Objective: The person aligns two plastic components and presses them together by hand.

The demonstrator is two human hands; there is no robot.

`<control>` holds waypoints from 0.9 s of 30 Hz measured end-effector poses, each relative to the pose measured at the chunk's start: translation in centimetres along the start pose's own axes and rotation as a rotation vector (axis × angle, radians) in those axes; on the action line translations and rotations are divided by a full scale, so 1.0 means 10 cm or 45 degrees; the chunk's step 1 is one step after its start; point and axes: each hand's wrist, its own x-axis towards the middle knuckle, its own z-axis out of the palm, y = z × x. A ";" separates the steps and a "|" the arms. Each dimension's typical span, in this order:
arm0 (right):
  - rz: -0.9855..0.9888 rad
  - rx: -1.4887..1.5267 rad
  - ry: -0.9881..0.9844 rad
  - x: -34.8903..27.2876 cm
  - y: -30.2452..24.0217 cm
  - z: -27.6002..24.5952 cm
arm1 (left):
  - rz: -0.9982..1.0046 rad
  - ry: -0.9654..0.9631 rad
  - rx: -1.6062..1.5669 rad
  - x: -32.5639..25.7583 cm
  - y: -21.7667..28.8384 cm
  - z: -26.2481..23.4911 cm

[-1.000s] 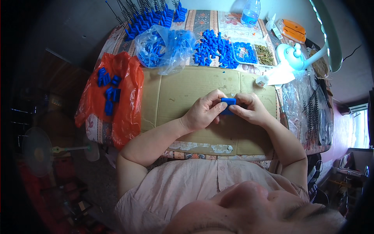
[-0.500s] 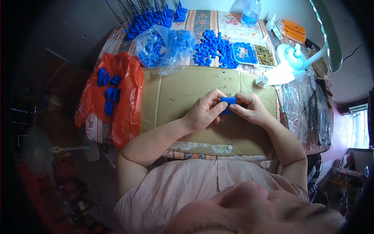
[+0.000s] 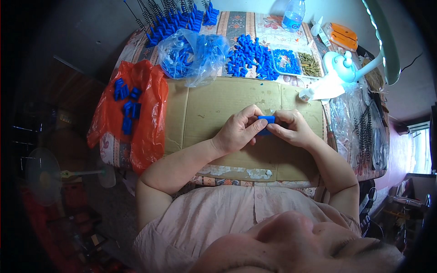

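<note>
Strong glare around the lamp [image 3: 340, 67] base; window [image 3: 419, 148] bright at right. Lower left dim, fisheye corners black.

Clear bottle [image 3: 292, 18] near an orange case [image 3: 343, 36]; lit lamp [image 3: 337, 65]; fan [image 3: 44, 176] at lower left

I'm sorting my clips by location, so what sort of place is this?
Probably a home, used as a makeshift workspace: a cardboard sheet lies on a flowered tablecloth, with a heap of blue parts beyond it.

Blue piece [image 3: 267, 118] at a new tilt
</note>
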 end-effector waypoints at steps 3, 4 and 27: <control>-0.069 -0.025 0.005 -0.01 0.04 0.00 | 0.015 -0.016 0.009 0.00 0.02 0.00; -0.069 -0.024 0.005 0.00 0.06 0.00 | 0.015 -0.022 0.003 -0.01 0.03 0.01; -0.085 -0.068 -0.085 -0.01 0.06 -0.06 | 0.060 0.025 0.017 -0.01 0.03 0.05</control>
